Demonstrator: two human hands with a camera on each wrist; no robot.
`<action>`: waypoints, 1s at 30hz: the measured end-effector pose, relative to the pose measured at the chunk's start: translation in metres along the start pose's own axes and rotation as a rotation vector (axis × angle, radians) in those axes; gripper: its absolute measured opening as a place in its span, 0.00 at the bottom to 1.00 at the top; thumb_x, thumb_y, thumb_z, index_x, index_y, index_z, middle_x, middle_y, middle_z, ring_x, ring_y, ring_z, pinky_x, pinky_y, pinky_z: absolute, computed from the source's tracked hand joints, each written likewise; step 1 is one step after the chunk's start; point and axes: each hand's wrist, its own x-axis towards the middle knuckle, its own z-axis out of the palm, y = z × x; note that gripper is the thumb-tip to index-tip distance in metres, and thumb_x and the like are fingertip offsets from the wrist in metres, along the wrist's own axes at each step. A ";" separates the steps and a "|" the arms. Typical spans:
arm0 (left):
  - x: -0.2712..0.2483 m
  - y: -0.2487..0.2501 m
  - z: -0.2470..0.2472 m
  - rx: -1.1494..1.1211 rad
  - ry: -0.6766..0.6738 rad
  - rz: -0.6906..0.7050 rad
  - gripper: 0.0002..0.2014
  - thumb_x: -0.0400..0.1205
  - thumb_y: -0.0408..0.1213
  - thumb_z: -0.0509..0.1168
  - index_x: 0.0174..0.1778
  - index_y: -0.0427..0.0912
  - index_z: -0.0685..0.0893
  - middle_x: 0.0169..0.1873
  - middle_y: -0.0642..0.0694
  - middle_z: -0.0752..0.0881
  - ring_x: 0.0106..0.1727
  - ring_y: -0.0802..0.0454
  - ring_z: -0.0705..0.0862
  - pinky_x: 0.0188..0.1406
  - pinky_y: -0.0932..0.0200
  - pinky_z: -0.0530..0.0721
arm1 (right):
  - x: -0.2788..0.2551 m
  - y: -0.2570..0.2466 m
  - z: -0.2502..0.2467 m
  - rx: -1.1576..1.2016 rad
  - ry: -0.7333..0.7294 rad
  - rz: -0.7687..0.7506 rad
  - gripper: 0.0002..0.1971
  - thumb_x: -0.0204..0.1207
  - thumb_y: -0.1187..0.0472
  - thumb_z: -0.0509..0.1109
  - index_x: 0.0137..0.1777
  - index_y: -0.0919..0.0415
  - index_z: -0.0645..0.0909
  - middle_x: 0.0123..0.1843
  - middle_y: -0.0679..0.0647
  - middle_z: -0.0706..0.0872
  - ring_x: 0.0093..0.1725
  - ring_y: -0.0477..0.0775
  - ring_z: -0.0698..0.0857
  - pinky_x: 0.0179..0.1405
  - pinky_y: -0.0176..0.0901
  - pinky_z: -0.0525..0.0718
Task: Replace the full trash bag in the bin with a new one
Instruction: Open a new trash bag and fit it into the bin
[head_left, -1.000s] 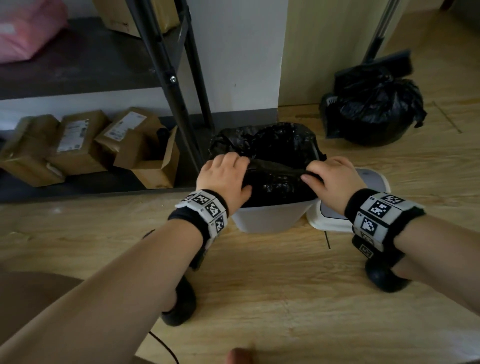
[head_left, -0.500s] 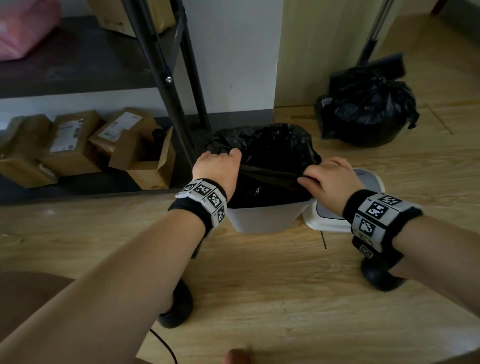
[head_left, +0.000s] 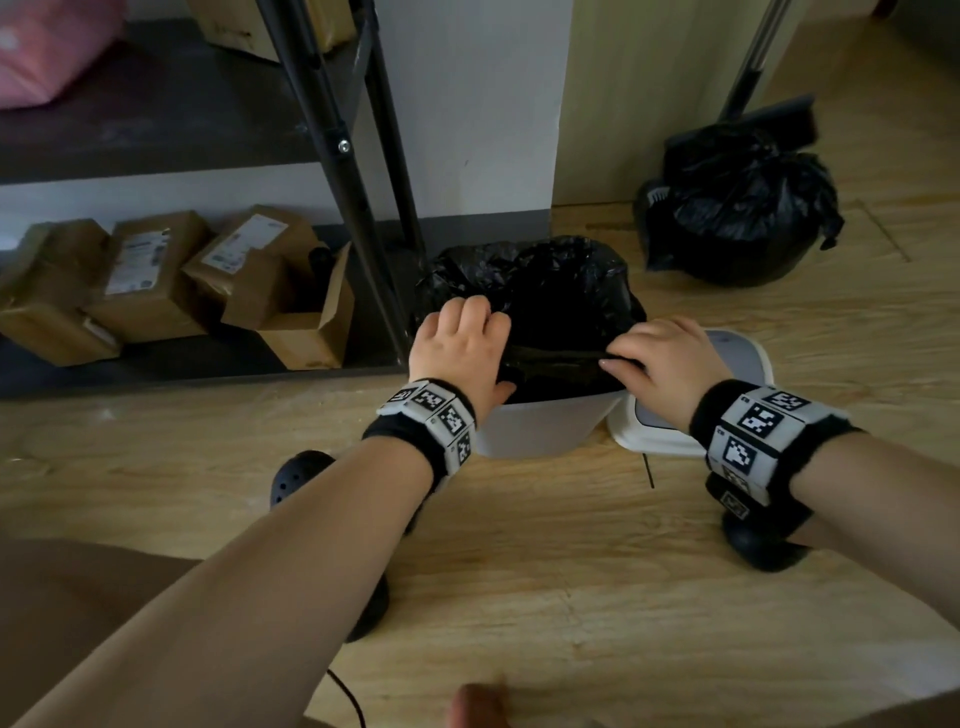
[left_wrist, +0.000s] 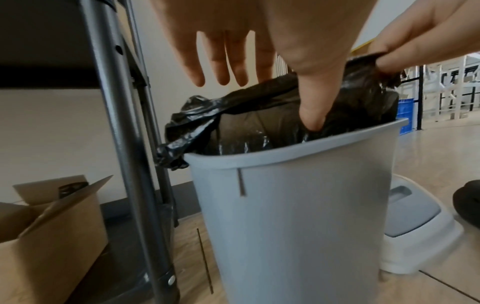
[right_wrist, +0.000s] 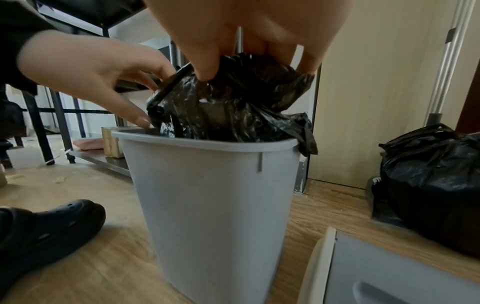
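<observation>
A grey bin (head_left: 540, 428) stands on the wood floor with a new black bag (head_left: 550, 280) bunched in its mouth. My left hand (head_left: 465, 340) is over the bin's left rim. In the left wrist view its fingers (left_wrist: 221, 61) are straight and clear of the plastic, while the thumb presses the black bag (left_wrist: 246, 123) down inside the bin (left_wrist: 298, 216). My right hand (right_wrist: 233, 70) pinches a gathered fold of the black bag (right_wrist: 233, 107) above the bin's right side. The bag's edge is taut between both hands. A full tied black bag (head_left: 743, 208) sits at the back right.
The bin's white and grey lid (head_left: 727, 374) lies on the floor right of the bin. A black metal shelf post (head_left: 343, 171) stands just left of it, with cardboard boxes (head_left: 156, 275) on the low shelf. My black shoes (right_wrist: 39, 230) flank the bin.
My left hand slid from the near edge of the bag to the bin's left rim and its fingers straightened. The bag's mouth is stretched wider. My right hand keeps its pinch.
</observation>
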 end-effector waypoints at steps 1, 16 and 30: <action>0.007 0.003 0.000 0.020 -0.009 0.008 0.32 0.74 0.53 0.68 0.71 0.45 0.68 0.71 0.44 0.67 0.75 0.43 0.65 0.77 0.47 0.64 | 0.000 0.001 -0.001 0.009 0.002 -0.001 0.22 0.77 0.47 0.53 0.45 0.59 0.87 0.42 0.54 0.88 0.49 0.61 0.84 0.60 0.51 0.70; -0.017 -0.030 0.005 -0.044 -0.164 -0.082 0.20 0.83 0.29 0.54 0.73 0.43 0.71 0.78 0.44 0.68 0.81 0.47 0.64 0.76 0.51 0.67 | -0.007 0.011 0.003 -0.136 -0.125 0.073 0.14 0.79 0.56 0.64 0.61 0.57 0.82 0.59 0.55 0.84 0.64 0.59 0.78 0.66 0.49 0.68; -0.040 -0.035 0.023 -0.095 -0.080 -0.056 0.14 0.85 0.39 0.54 0.64 0.51 0.77 0.67 0.52 0.78 0.72 0.51 0.71 0.71 0.54 0.70 | -0.017 0.016 0.011 -0.182 -0.246 0.171 0.12 0.78 0.57 0.64 0.59 0.56 0.83 0.57 0.53 0.81 0.62 0.57 0.77 0.64 0.47 0.70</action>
